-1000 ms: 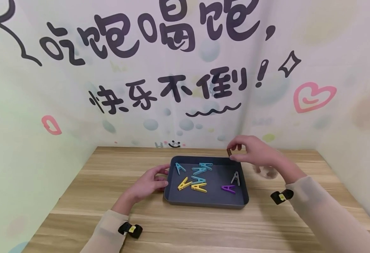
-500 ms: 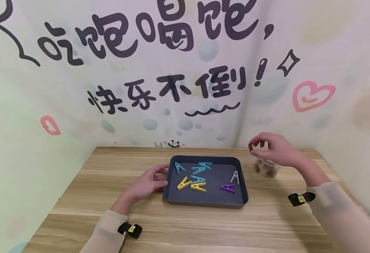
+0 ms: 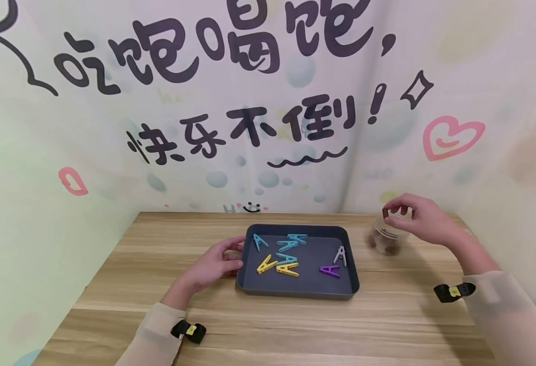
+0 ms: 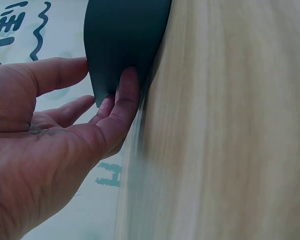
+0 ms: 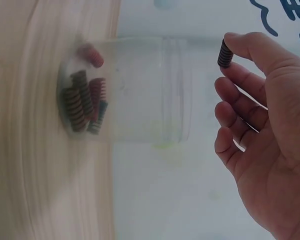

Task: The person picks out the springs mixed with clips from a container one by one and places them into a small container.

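My right hand (image 3: 425, 217) pinches a small dark coil spring (image 5: 225, 54) between thumb and index finger, its other fingers loosely bent. The spring is close to the mouth of a clear jar (image 5: 140, 90), outside it in the right wrist view. Several red and brownish springs (image 5: 80, 102) lie at the jar's bottom. At the left end of a dark grey tray (image 3: 295, 294), my left hand (image 3: 213, 264) rests its fingertips against the outer wall, as the left wrist view (image 4: 127, 30) of the tray wall confirms.
Inside the tray are several blue clothespins (image 3: 288, 246), two yellow clothespins (image 3: 288, 269), a purple clothespin (image 3: 329, 271) and a grey clothespin (image 3: 340, 255). A wooden table (image 3: 295, 330) bears tray and jar. A printed cloth backdrop (image 3: 204, 188) rises behind them.
My right hand has carried the spring rightward from above the tray's back right corner to the jar. The left hand and tray have stayed in place.
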The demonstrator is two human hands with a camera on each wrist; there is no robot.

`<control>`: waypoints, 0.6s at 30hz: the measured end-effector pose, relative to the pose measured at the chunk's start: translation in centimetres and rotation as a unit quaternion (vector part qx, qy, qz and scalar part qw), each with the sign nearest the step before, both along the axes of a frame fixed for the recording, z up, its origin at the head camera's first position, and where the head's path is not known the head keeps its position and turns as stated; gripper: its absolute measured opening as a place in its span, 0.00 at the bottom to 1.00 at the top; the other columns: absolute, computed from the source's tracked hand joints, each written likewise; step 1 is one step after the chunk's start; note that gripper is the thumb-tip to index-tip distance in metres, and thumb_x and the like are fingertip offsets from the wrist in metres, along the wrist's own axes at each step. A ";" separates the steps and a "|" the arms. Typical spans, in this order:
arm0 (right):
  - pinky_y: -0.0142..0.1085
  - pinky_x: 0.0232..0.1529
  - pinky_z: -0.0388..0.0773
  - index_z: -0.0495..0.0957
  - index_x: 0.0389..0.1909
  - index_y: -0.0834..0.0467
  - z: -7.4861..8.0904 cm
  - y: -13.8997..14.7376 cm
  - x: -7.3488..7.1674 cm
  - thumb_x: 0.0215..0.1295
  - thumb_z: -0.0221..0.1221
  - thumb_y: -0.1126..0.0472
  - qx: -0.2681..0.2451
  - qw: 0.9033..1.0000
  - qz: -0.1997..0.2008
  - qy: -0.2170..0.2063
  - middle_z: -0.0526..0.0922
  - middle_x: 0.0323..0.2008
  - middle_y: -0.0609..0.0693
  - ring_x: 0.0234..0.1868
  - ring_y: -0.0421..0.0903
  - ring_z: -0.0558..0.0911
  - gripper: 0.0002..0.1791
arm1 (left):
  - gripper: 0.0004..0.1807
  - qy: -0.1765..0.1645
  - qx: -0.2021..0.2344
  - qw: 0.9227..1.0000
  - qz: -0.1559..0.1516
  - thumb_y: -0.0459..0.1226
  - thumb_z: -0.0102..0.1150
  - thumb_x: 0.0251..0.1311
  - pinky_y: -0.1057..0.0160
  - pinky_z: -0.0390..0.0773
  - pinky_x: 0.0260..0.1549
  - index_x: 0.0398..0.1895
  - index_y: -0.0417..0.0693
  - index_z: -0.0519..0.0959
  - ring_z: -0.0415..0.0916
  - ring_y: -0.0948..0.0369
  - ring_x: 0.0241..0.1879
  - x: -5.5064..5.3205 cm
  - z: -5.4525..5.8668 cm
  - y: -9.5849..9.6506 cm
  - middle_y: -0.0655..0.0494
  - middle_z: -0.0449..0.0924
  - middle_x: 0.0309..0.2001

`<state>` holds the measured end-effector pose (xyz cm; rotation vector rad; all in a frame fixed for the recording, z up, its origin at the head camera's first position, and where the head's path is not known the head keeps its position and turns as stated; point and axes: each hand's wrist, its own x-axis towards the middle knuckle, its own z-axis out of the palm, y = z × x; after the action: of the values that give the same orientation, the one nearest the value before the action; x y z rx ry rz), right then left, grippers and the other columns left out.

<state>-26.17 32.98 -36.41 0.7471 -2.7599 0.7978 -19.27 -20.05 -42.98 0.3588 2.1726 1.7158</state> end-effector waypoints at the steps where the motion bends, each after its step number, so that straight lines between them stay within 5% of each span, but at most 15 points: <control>1: 0.36 0.38 0.74 0.86 0.53 0.54 -0.1 0.2 0.1 0.69 0.72 0.56 0.000 1.000 -0.003 -0.001 0.84 0.45 0.45 0.43 0.44 0.74 0.14 | 0.35 0.000 0.000 1.000 0.000 0.25 0.53 0.76 0.50 0.85 0.55 0.83 0.34 0.55 0.76 0.39 0.64 0.0 0.0 0.0 0.29 0.64 0.70; 18: 0.39 0.41 0.72 0.83 0.60 0.60 -1.7 2.1 0.4 0.70 0.71 0.54 0.006 1.000 -0.025 0.003 0.83 0.54 0.55 0.48 0.50 0.74 0.22 | 0.36 -0.004 -0.009 1.000 0.007 0.25 0.54 0.75 0.52 0.85 0.55 0.83 0.38 0.57 0.76 0.42 0.65 -0.1 0.1 0.5 0.33 0.66 0.70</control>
<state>-25.78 35.11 -38.15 0.6798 -2.7689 0.7677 -19.38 -19.57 -42.92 0.3305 2.1891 1.7003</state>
